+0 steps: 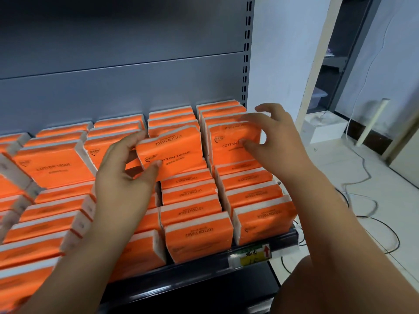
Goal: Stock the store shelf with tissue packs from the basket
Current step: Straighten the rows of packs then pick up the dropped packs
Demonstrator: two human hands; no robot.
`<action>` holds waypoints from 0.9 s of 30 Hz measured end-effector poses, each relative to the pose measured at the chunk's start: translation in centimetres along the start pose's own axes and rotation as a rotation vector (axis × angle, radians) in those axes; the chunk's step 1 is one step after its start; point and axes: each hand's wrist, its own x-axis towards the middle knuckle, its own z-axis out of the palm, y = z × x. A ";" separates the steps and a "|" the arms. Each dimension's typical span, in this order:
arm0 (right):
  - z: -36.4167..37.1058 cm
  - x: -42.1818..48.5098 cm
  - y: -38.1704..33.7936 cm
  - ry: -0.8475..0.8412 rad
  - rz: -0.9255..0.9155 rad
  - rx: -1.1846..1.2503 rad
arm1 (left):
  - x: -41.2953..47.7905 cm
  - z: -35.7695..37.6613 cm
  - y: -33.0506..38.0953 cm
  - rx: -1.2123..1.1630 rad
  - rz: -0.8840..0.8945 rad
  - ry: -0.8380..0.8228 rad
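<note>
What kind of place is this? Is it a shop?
Probably a shop: a grey metal shelf with a slotted upright, rows of identical orange tissue packs, and a price label on the shelf's front edge.

shelf (204, 269): grey metal store unit, one level seen, covered nearly end to end
back panel (113, 91): plain grey sheet, one seam across
upright (246, 64): right end, column of slots
front rail (283, 240): dark strip on the front edge, front packs butt against it
price tag (255, 254): yellow-green label, red arrow, in the rail near the right end
tissue packs (199, 239): orange wrap, white ends, "COTTON TISSUE" print, on edge in front-to-back columns, touching; right columns neat, left ones blurred and askew
</note>
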 end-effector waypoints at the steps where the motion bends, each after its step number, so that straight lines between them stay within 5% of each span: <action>1: -0.2 -0.1 -0.2 0.021 0.001 -0.037 | -0.1 0.1 0.1 -0.014 -0.020 0.009; 6: -0.4 -0.9 -2.7 0.162 -0.135 -0.034 | -0.2 0.3 0.9 -0.081 -0.070 0.081; 10: 2.0 -1.6 -5.9 0.106 -0.319 0.082 | 0.3 0.5 0.5 -0.143 -0.068 0.143; 18: 4.2 -1.7 -7.4 0.083 -0.251 0.170 | 1.8 0.7 -0.8 -0.178 -0.045 0.154; 27: 5.3 -1.4 -7.5 0.184 -0.224 -0.059 | 2.6 1.0 -1.4 0.012 -0.011 0.108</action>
